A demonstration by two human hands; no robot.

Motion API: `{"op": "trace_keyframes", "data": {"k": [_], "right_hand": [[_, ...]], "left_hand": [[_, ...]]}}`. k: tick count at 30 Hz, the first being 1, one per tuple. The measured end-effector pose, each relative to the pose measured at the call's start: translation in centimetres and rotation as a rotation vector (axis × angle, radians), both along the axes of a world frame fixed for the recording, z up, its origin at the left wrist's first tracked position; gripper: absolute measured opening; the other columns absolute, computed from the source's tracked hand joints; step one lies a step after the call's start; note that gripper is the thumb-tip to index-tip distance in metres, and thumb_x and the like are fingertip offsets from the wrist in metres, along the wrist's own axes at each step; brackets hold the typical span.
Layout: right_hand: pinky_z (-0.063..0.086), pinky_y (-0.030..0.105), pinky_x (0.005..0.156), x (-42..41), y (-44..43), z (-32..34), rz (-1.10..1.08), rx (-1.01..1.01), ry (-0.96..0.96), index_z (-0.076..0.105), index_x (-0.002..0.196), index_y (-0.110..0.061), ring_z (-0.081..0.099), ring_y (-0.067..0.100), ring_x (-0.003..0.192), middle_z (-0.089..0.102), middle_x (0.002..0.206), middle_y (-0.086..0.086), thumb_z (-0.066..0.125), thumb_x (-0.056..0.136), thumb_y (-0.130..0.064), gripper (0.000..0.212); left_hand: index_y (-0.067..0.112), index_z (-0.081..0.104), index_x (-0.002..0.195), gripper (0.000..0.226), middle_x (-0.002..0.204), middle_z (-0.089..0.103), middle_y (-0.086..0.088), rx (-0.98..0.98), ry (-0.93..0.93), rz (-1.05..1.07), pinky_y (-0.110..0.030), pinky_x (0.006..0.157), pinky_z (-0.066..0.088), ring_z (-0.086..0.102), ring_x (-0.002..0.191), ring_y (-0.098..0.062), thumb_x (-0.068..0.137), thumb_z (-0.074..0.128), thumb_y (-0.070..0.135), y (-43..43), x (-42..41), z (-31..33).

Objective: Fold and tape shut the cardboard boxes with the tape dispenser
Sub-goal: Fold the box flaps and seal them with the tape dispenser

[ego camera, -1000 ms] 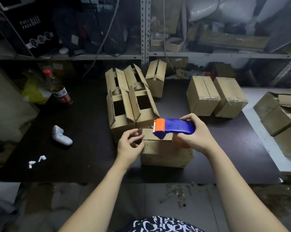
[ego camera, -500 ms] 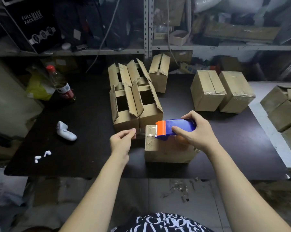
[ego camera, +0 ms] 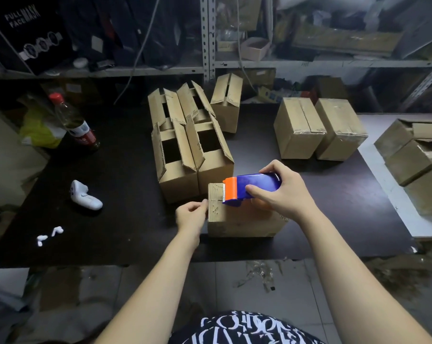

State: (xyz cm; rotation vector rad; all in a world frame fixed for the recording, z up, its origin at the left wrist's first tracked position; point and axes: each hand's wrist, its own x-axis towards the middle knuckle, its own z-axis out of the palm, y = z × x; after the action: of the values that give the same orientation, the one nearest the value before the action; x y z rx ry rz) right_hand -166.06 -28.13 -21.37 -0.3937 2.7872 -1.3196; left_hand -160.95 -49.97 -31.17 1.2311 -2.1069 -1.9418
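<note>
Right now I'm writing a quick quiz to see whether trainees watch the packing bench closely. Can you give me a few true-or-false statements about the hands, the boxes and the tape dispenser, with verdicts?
1. The right hand grips the tape dispenser over the top of the nearest box. True.
2. The left hand lies flat on that box's top. False: the left hand is at the box's left edge, with its fingers curled.
3. The two boxes on the right have their flaps standing up. False: those two boxes are closed. The open boxes stand behind the nearest box.
4. A red-capped bottle stands to the left of the open boxes. True.
</note>
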Motion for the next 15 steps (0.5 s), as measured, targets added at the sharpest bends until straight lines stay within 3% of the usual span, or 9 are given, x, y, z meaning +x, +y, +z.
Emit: {"op": "trace_keyframes", "data": {"k": [3,5,8,9,10,13,15], "right_hand": [[0.058,0.027,0.077,-0.1,0.2,0.0,-0.014,-0.002,0.008,0.057,0.106,-0.025,0.063,0.013,0.097,0.065,0.106,-0.009,0.089,0.075,-0.046,0.049],[0.056,0.024,0.076,0.0,0.4,0.1,-0.019,-0.006,0.016,0.058,0.107,-0.024,0.063,0.013,0.097,0.065,0.106,-0.008,0.089,0.076,-0.045,0.048],[0.052,0.02,0.075,0.1,0.5,0.1,-0.024,0.001,0.039,0.059,0.11,-0.024,0.061,0.011,0.098,0.064,0.107,-0.01,0.087,0.078,-0.047,0.048],[0.051,0.019,0.075,0.2,0.5,0.0,-0.025,0.004,0.049,0.059,0.11,-0.024,0.061,0.01,0.099,0.064,0.108,-0.01,0.086,0.078,-0.048,0.048],[0.05,0.019,0.076,0.3,0.6,0.0,-0.027,0.013,0.063,0.06,0.111,-0.024,0.06,0.009,0.098,0.064,0.108,-0.011,0.085,0.079,-0.049,0.047],[0.053,0.024,0.079,0.3,1.0,0.1,-0.052,0.086,0.135,0.068,0.111,-0.023,0.06,0.009,0.096,0.066,0.105,-0.01,0.083,0.079,-0.054,0.047],[0.056,0.029,0.08,0.3,1.8,0.7,-0.076,0.131,0.118,0.072,0.109,-0.025,0.063,0.01,0.093,0.07,0.102,-0.01,0.084,0.075,-0.057,0.048]], "left_hand": [[0.026,0.076,0.098,0.036,0.102,0.074,0.005,-0.234,-0.167,-0.186,-0.043,0.093,0.056,0.066,0.106,-0.023,0.093,0.065,0.059,-0.6,-0.5,0.1],[0.021,0.074,0.113,0.046,0.118,0.071,0.0,-0.345,-0.227,-0.157,-0.04,0.098,0.051,0.063,0.116,-0.026,0.09,0.069,0.059,-1.6,-0.5,0.9],[0.027,0.074,0.088,0.02,0.104,0.076,-0.001,-0.231,-0.028,-0.028,-0.03,0.075,0.049,0.069,0.101,-0.02,0.096,0.069,0.044,-0.6,-0.6,2.6],[0.03,0.073,0.082,0.021,0.097,0.076,0.001,-0.185,0.023,-0.05,-0.028,0.07,0.05,0.07,0.096,-0.015,0.097,0.068,0.044,0.5,-0.6,3.4],[0.03,0.075,0.085,0.022,0.097,0.076,0.004,-0.164,0.052,-0.098,-0.027,0.068,0.052,0.07,0.095,-0.013,0.097,0.067,0.047,1.6,-0.8,3.6],[0.02,0.074,0.126,0.042,0.124,0.073,0.003,-0.224,0.075,-0.172,-0.019,0.071,0.048,0.065,0.116,-0.014,0.098,0.065,0.05,4.0,-1.8,3.8],[0.017,0.074,0.125,0.046,0.121,0.074,0.002,-0.231,0.051,-0.182,-0.016,0.063,0.041,0.066,0.112,-0.014,0.099,0.06,0.053,4.7,-2.5,3.9]]}}
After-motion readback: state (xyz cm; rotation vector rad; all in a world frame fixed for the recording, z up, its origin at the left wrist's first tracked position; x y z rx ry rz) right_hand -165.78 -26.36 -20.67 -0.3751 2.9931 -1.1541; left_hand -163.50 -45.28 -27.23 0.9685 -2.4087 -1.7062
